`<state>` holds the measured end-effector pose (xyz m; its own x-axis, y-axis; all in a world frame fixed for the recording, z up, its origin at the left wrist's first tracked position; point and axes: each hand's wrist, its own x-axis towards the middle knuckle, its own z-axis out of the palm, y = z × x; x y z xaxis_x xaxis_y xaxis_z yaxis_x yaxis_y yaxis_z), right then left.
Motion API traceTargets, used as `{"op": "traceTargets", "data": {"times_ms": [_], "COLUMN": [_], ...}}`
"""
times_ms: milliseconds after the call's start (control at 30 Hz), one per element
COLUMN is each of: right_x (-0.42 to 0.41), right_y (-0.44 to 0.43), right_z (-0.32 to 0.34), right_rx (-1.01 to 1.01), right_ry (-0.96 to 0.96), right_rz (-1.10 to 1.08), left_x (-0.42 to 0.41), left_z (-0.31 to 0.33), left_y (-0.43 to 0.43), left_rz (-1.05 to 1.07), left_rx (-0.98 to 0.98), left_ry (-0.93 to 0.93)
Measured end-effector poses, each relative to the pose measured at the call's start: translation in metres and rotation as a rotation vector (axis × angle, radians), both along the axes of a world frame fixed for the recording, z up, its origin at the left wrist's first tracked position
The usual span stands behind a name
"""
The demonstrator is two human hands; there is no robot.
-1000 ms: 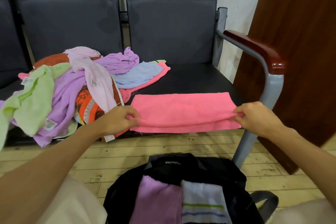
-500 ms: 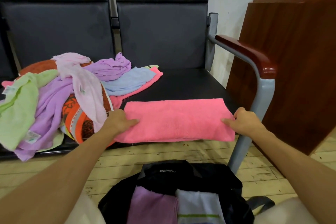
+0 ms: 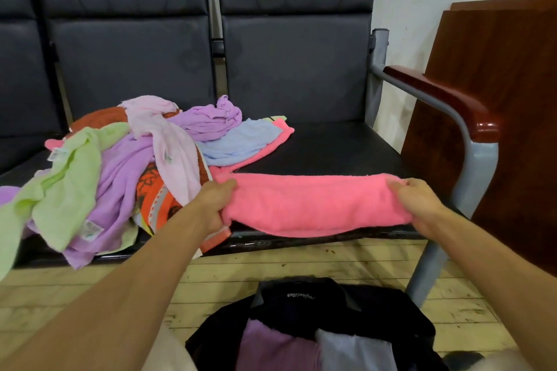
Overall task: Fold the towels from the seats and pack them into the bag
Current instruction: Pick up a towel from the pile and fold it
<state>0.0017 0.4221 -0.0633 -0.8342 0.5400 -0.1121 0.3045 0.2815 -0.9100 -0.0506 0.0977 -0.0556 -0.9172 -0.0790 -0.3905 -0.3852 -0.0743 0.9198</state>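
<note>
— Pink folded towel [image 3: 313, 205] on the front edge of the black seat [image 3: 331, 147], pinched at its ends by left hand [image 3: 215, 205] and right hand [image 3: 417, 205], near edge sagging past the rim.

— Likely to slump open if either pinch slackens; could slide off toward the floor.

— Leftward, heaped unfolded towels [image 3: 114, 166] touching the left end; could snag and get dragged along.

— Rightward, metal armrest [image 3: 452, 105] close beside the right hand, crowding any swing. Below, open black bag [image 3: 346, 304], two folded towels already inside.
</note>
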Motion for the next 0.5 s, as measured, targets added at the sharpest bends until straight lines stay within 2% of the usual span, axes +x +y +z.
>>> {"op": "traceTargets", "data": {"times_ms": [67, 133, 300, 500], "right_x": [-0.002, -0.001, -0.004, -0.004], "right_y": [-0.002, -0.001, 0.005, 0.018], "right_z": [-0.003, -0.006, -0.015, -0.018], "right_rx": [-0.221, -0.338, -0.377, -0.609], "right_ry": [-0.023, -0.072, -0.117, -0.127], "right_rz": [-0.045, -0.052, -0.048, 0.061], "left_x": [0.001, 0.004, 0.011, 0.019], "left_z": [0.003, 0.007, 0.008, 0.031], "left_y": [-0.009, -0.013, -0.004, 0.041], "left_rz": [0.017, 0.008, -0.005, -0.076], "left_rx": [0.297, 0.405, 0.395, 0.285], "left_ry": [-0.162, -0.221, -0.137, 0.068]}}
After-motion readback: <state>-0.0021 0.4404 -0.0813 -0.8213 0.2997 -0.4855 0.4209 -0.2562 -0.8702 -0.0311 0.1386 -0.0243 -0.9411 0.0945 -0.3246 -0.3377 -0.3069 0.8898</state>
